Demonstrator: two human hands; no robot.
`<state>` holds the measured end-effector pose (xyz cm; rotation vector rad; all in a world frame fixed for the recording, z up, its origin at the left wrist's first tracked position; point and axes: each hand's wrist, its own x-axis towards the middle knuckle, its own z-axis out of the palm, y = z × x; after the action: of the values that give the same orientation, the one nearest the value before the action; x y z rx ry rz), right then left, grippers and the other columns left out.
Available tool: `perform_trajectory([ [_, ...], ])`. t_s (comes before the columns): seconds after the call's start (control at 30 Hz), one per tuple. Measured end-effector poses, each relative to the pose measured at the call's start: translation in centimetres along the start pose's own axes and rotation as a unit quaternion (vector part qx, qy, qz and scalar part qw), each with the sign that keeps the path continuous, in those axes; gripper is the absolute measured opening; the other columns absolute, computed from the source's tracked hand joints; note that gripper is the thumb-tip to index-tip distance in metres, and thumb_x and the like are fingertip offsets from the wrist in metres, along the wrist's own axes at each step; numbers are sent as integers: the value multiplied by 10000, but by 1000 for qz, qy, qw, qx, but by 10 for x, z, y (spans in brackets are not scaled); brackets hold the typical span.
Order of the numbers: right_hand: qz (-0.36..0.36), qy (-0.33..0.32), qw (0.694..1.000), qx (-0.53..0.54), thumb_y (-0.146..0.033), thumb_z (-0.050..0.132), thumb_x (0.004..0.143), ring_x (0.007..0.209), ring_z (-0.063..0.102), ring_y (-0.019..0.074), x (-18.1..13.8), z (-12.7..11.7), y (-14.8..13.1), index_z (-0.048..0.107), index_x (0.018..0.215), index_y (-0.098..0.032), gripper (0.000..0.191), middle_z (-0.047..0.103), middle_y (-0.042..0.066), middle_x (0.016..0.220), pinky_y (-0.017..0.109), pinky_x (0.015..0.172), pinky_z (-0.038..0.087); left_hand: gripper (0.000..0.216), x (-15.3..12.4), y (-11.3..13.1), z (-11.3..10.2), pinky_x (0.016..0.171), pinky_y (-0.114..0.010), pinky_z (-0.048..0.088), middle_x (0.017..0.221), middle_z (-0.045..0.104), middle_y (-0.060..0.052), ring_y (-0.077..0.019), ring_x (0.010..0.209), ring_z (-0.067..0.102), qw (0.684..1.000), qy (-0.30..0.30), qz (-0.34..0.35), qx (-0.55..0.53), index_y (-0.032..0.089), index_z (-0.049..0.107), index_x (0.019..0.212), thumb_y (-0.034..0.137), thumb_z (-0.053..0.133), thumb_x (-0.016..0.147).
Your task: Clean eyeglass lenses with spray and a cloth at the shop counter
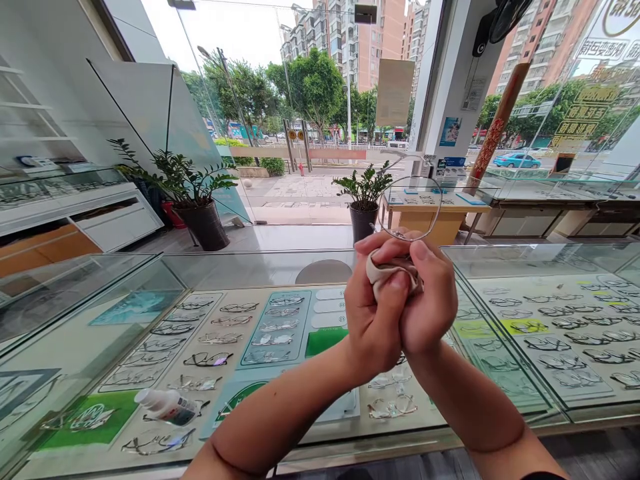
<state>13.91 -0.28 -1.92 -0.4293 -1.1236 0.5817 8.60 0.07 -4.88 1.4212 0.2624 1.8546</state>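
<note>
Both hands are raised together above the glass counter [280, 267]. My left hand [373, 313] is closed around a beige cleaning cloth [385, 270], thumb pressing it. My right hand [430, 300] is closed too, pinching a pair of thin-rimmed glasses [410, 207] at the lower rim, partly through the cloth. One clear lens stands above my fingers; the other lens is hidden in the cloth and hands.
A small white spray bottle [167, 405] lies on the counter at lower left. Under the glass are several rows of spectacle frames [210, 333]. Two potted plants [200, 193] stand on the floor beyond. A second display case [555, 327] adjoins on the right.
</note>
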Motion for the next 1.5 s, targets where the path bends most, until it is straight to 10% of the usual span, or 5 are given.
perform_trajectory([
  [1.5,6,-34,997,68,-424,548,1053,921,773,257,4,1,1,744,758,-248,395,791,71,864,439,820,636,190,1,-4,5,1125,-353,590,1258,752,-26,-201,1158,720,999,-5,0,-52,311,768,1228,389,666,1088],
])
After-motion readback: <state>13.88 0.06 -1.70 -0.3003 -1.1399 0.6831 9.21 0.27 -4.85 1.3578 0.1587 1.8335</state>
